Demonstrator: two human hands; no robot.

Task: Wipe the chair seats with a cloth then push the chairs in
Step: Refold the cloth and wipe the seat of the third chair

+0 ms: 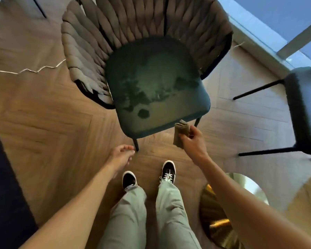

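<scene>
Two bare arms reach up from the bottom of the frame, with grey trousers (133,212) and black shoes (167,170) between them on the wood floor (48,126).

At the right of centre, the right hand (192,142) holds a folded tan cloth (180,134). Its grip is closed on the cloth, with the thumb and fingers pinching it. The cloth hangs in the air just past the front right corner of the seat (156,87), near it but not touching.

Left of centre, the left hand (121,156) holds nothing. Its fingers are loosely curled, so the grip is open. It hangs low, just beside the front leg (136,144) of the chair (101,38).

That chair fills the upper middle of the frame. It has a dark green seat with dark and light patches on it. Its back and arms are made of thick grey woven bands on a black frame.

At the right edge stands a second chair (305,108) with thin black legs, well apart from the first one.

In the lower right is a round gold base (215,212). A thin white cord (31,70) lies on the floor at the left. A bright window (280,17) shows in the upper right corner. Something dark runs down the left edge, too blurred to tell.
</scene>
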